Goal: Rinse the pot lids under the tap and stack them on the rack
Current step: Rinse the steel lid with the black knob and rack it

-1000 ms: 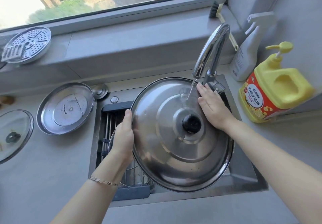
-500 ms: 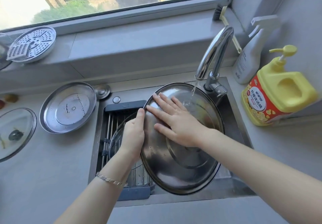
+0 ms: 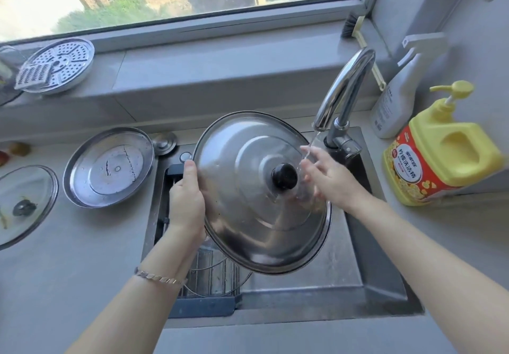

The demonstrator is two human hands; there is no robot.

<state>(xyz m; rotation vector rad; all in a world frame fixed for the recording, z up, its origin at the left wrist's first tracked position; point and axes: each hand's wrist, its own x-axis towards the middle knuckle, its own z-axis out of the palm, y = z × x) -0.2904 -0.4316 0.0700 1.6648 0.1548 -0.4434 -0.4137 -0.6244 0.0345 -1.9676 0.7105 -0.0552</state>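
A large steel lid (image 3: 248, 216) with a black knob (image 3: 284, 176) is held tilted over the sink, its knob side facing me. My left hand (image 3: 186, 202) grips its left rim, thumb on top. My right hand (image 3: 327, 180) lies with straight fingers on the lid's right side, under a thin stream from the tap (image 3: 344, 89). A rack (image 3: 203, 271) sits in the sink's left part with a glass lid in it, mostly hidden. Left on the counter lie a steel lid upside down (image 3: 108, 167) and a glass lid (image 3: 24, 202).
A yellow soap bottle (image 3: 440, 150) and a white spray bottle (image 3: 396, 97) stand right of the sink. A perforated steamer plate (image 3: 59, 64) with a grater rests on the window sill, and a brush (image 3: 358, 34) lies at its right end. A small sink plug (image 3: 164, 143) lies behind the sink.
My right hand slid from the lid's left part back to its right side under the stream. The knob, hidden half a second ago, shows again.
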